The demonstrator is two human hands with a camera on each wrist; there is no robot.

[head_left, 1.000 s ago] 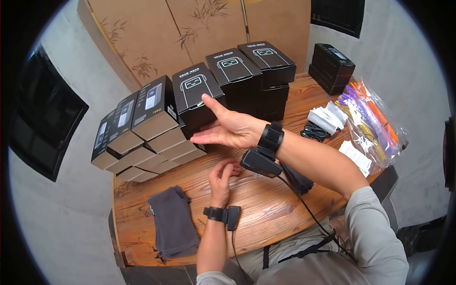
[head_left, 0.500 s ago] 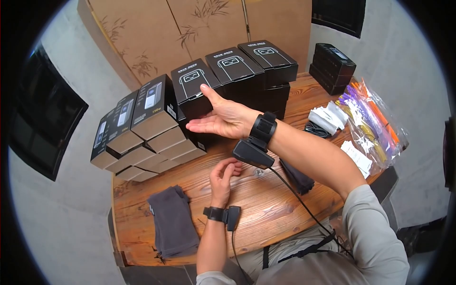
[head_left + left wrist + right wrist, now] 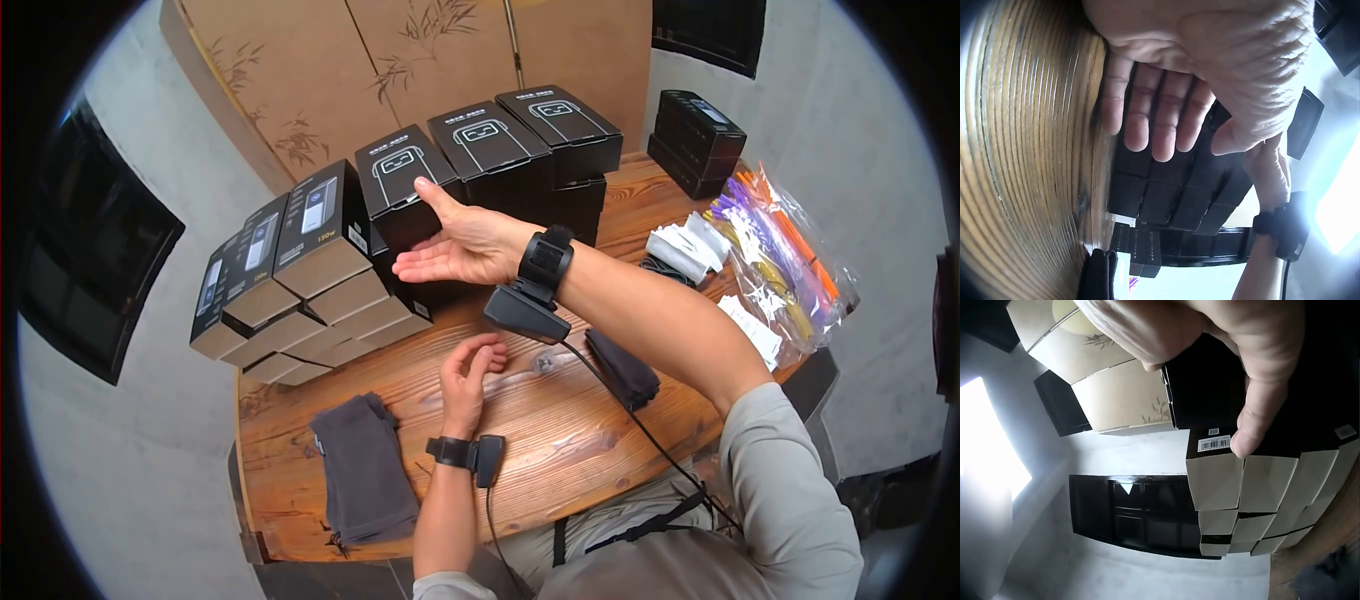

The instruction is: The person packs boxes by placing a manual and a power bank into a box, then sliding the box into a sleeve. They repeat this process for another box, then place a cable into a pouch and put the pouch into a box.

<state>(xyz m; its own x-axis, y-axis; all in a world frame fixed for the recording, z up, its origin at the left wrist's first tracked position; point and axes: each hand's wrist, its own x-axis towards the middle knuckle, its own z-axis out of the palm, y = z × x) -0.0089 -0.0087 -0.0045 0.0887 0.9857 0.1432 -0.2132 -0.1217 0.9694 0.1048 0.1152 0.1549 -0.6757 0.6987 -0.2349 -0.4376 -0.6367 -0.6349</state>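
My right hand (image 3: 468, 243) is at the front of a black box (image 3: 398, 165) with a white line-drawn face, at the left end of the top row of black boxes. Its thumb rests at the box's top front edge. The other fingers lie nearly straight before the box's front, palm showing. In the right wrist view, a fingertip (image 3: 1244, 445) overlaps the barcode label (image 3: 1214, 444) of a neighbouring box. My left hand (image 3: 468, 368) rests on the wooden table (image 3: 560, 450), fingers loosely bent and holding nothing.
Black-topped boxes with pale fronts (image 3: 322, 265) are stacked at left. Folded dark cloths (image 3: 365, 470) lie on the near table, another (image 3: 620, 368) at right. Further right are white packets (image 3: 690, 248), a plastic bag (image 3: 790, 255) of coloured strips and more black boxes (image 3: 697, 145).
My right hand has moved slightly left and away from me, and the black box at its thumb sits a little further back. The left hand has stayed in place.
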